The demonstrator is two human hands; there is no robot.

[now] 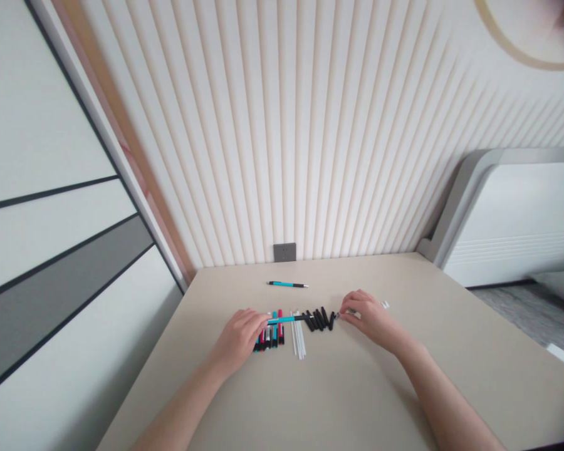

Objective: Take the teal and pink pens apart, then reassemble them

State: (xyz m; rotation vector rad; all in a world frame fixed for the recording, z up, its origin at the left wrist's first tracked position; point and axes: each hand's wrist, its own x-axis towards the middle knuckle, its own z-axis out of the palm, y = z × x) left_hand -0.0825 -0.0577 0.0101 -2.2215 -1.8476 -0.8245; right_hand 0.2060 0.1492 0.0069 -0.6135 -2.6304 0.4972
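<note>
Clearly, the ribbed wall (pixel 244 125) is the largest thing before you, closing off the far edge of the tabletop (pixel 310 401), while a panelled cabinet (pixel 51 351) bounds its left side. The parts sit well apart from the edges, so your forearms have room to come in from the near side and your wrists can turn outward; reach is tightest toward the wall. Your left hand (pixel 239 335) pinches the left end of a blue-and-black held pen (pixel 286 319), keeping it level with its other end pointing right, probably to leave that end open to your right hand (pixel 364 316). That one has its fingertips drawn together beside some small silvery bits (pixel 337 315); you cannot tell from here whether it grips one. A second pen (pixel 287 284) lies apart, beyond the rest, perhaps so it stays out of the mix. Coloured barrels (pixel 275 336), white rods (pixel 299 341) and black pieces (pixel 320 319) run left to right, seemingly grouped by kind for easy picking. Smallest, white pieces (pixel 385 305) lie just beyond your right hand.
</note>
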